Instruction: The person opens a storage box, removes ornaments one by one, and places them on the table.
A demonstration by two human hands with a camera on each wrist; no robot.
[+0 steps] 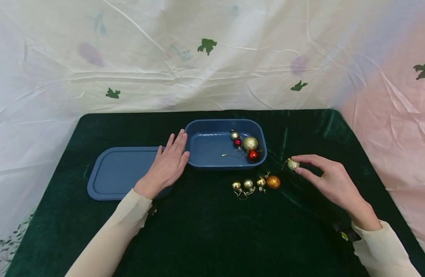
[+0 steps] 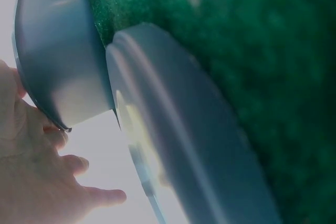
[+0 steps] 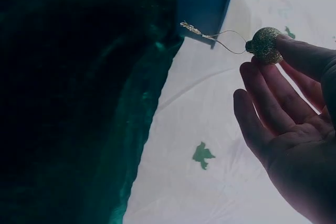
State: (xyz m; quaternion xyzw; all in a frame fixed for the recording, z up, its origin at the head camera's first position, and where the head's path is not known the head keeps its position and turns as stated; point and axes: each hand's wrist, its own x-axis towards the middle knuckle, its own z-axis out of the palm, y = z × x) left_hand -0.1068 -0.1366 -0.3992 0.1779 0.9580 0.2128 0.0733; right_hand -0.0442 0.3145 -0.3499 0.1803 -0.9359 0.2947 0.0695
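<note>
My right hand pinches a gold glitter bauble between thumb and fingers, to the right of the blue box. A thin string loop hangs off the bauble in the right wrist view. My left hand, fingers straight, touches the left end of the box and passes over the blue lid. Inside the box, at its right end, lie a large gold glitter bauble, a red bauble, a small dark red bauble and a small pale gold bauble.
In front of the box, on the dark green cloth, lie an orange bauble and three small gold baubles with strings. A pale curtain with green leaf shapes hangs behind the table.
</note>
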